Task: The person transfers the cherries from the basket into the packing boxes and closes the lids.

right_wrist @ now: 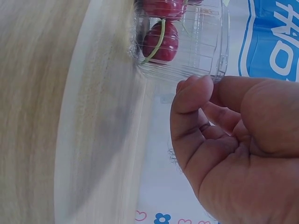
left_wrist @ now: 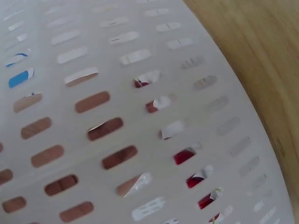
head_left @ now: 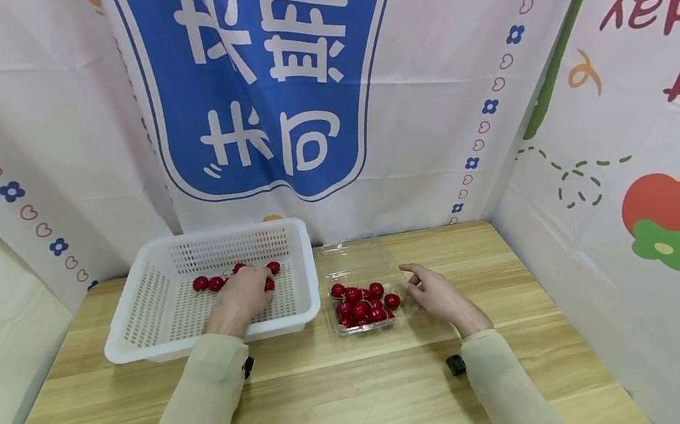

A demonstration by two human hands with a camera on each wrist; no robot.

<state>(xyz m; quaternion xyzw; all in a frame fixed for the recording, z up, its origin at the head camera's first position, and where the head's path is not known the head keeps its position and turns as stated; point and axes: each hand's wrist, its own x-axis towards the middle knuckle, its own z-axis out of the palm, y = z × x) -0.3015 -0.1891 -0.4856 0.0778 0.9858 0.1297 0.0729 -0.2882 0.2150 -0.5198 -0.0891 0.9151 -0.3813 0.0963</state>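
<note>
My left hand (head_left: 243, 295) reaches down into a white slotted plastic basket (head_left: 290, 324), among several red cherries (head_left: 200, 283). One cherry (head_left: 268, 284) shows right beside its fingers; the fingertips are hidden, and I cannot tell whether they hold it. In the left wrist view the basket wall (left_wrist: 154, 116) fills most of the frame, with skin and red fruit seen through its slots. Right of the basket stands a clear plastic box (head_left: 365, 328) full of cherries, its lid (head_left: 355, 256) folded back. My right hand (head_left: 440, 295) pinches the box's right rim with thumb and curled finger (right_wrist: 192, 95).
Both containers stand on a wood-grain table (head_left: 340, 405). A printed cloth (head_left: 422, 51) hangs behind it, close to the back of the basket, and another printed cloth (head_left: 647, 143) closes the right side. A cherry stem (right_wrist: 160, 42) shows inside the box.
</note>
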